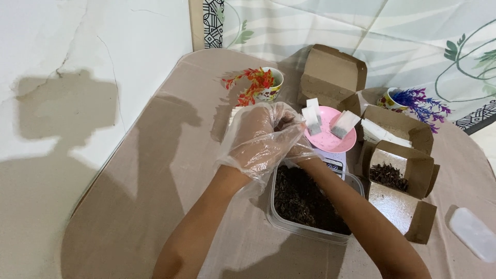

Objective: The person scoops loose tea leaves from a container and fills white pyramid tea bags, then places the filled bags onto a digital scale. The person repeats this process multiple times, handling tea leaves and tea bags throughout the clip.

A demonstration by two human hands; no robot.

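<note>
Our left hand [258,139] and right hand [299,147], both in thin clear plastic gloves, bunch fingers together above the clear rectangular plastic tub of dark loose tea [305,201]; we cannot tell what they pinch. Just beyond the tub, filled white sachets [341,124] lie on a round pink plate [328,139]. Open brown cardboard boxes [398,170] crowd the tub's right; bare beige cloth [155,175] lies to its left.

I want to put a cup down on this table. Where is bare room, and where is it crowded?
Bare cloth lies left of the left hand and tub, out to the table edge. A smaller patch lies between the open box and the white lid. It is crowded around the pink plate.
</note>
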